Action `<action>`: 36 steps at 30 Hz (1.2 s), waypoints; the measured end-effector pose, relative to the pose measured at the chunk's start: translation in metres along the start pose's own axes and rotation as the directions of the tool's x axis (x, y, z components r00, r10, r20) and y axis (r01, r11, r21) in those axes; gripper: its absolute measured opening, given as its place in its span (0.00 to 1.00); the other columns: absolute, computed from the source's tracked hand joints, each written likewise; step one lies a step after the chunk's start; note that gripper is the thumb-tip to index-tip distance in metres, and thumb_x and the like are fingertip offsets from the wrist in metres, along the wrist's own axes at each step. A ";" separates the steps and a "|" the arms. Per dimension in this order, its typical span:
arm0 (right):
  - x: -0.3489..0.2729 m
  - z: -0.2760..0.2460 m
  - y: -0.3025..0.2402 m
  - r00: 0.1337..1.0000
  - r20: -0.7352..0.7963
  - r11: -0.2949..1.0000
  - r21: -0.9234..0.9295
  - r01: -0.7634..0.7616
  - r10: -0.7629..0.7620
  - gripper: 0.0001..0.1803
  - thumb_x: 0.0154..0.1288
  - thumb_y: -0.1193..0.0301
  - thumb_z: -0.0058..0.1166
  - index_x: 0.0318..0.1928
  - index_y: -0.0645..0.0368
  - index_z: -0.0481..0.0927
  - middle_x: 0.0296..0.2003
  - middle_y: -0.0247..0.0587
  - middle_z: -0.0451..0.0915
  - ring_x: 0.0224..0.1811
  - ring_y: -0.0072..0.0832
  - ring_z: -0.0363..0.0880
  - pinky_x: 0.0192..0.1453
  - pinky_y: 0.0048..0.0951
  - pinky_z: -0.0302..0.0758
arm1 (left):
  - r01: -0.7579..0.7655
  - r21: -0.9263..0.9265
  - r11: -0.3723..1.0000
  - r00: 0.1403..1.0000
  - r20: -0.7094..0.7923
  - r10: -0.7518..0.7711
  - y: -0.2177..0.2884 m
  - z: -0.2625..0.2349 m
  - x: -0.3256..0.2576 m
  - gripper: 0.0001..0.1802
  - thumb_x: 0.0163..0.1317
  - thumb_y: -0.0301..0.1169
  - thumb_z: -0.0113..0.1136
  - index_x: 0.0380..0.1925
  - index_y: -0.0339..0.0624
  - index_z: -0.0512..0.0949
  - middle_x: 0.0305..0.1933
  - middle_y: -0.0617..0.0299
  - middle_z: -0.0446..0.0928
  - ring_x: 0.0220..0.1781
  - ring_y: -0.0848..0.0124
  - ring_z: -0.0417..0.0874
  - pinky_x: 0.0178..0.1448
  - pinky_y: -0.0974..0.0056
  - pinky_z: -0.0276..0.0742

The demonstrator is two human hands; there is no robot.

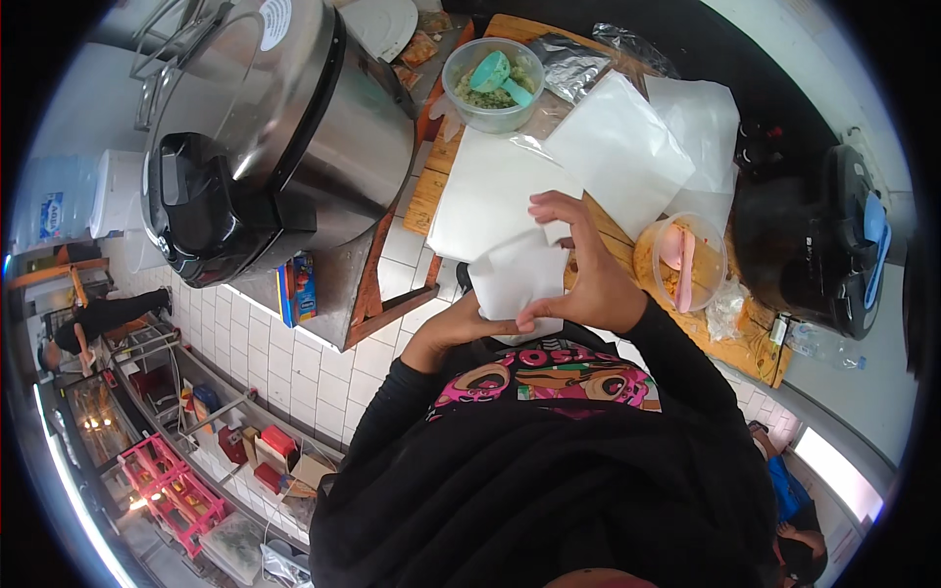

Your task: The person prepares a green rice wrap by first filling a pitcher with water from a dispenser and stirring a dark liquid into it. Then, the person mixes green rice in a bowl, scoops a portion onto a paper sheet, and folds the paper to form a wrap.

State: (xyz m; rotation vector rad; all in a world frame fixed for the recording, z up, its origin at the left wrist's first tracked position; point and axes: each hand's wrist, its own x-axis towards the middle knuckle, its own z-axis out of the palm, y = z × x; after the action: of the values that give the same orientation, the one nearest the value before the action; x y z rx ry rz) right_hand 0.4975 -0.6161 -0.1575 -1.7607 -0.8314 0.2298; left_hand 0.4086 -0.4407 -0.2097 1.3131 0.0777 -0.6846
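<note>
Both hands meet close to my chest around a white folded paper packet [515, 277]. My right hand [578, 269] curls over its right side, fingers arched above the top edge. My left hand [459, 326] supports it from below and the left. Beyond the packet lie flat white paper sheets [490, 191] on a wooden board [431, 186]. A clear tub of pale green filling [493, 83] with a teal scoop [490, 71] stands at the far end. To the right sits a clear tub of orange filling [679, 260] with a pink scoop [676, 250].
A large steel cooker with a black lid latch [265, 127] fills the left of the counter. A black appliance [814, 240] stands at right, with more white sheets [686, 118] near it. A small blue box [299, 287] sits at the counter edge. Another person [93, 323] stands far left.
</note>
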 end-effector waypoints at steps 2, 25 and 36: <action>-0.003 -0.009 -0.011 0.992 -0.015 0.989 0.077 -0.124 0.126 0.28 0.43 0.63 0.67 0.44 0.56 0.69 0.29 0.42 0.75 0.38 0.34 0.73 0.41 0.28 0.68 | -0.104 0.243 0.964 0.993 0.079 0.087 -0.002 0.002 0.004 0.36 0.46 0.39 0.67 0.54 0.37 0.65 0.52 0.56 0.71 0.54 0.68 0.70 0.57 0.65 0.64; -0.116 -0.045 0.018 0.922 0.372 0.988 0.068 -0.139 0.104 0.27 0.61 0.67 0.50 0.60 0.56 0.61 0.56 0.41 0.67 0.59 0.35 0.65 0.61 0.33 0.61 | 0.124 -0.525 0.842 0.981 -0.062 -0.184 -0.062 0.083 0.038 0.19 0.62 0.33 0.45 0.48 0.30 0.69 0.48 0.56 0.72 0.49 0.69 0.74 0.54 0.66 0.68; -0.136 -0.057 0.054 0.899 0.406 0.983 -0.140 -0.119 0.167 0.33 0.47 0.56 0.62 0.50 0.61 0.68 0.42 0.51 0.73 0.45 0.43 0.72 0.49 0.38 0.68 | 0.055 -0.624 0.780 0.991 -0.064 -0.121 -0.054 0.116 0.063 0.28 0.60 0.28 0.48 0.60 0.37 0.55 0.60 0.51 0.62 0.62 0.62 0.62 0.63 0.63 0.59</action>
State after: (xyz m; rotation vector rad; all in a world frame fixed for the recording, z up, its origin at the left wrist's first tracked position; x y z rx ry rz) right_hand 0.4504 -0.7529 -0.2188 -1.9119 -1.0335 0.6890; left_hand 0.3947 -0.5766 -0.2500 0.6993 0.4192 -0.5977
